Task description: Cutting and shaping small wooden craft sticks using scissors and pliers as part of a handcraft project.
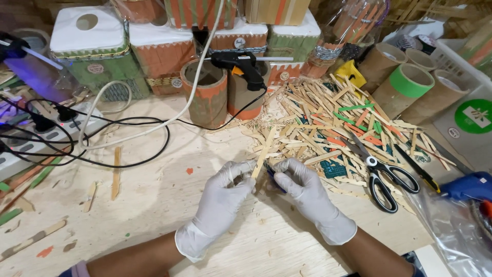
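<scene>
Wooden stick (pixel 265 147) between both gloved hands

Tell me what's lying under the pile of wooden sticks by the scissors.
A green cutting mat shows through gaps under the stick pile; the black-handled scissors lie on top. Most of the mat is covered.

A craft workshop: the wooden bench (pixel 154 205) is littered with shavings, a heap of plain and painted craft sticks (pixel 333 123), a black glue gun (pixel 241 64), scissors (pixel 382 177), cardboard tubes (pixel 410 87) and decorated boxes (pixel 95 48).
</scene>
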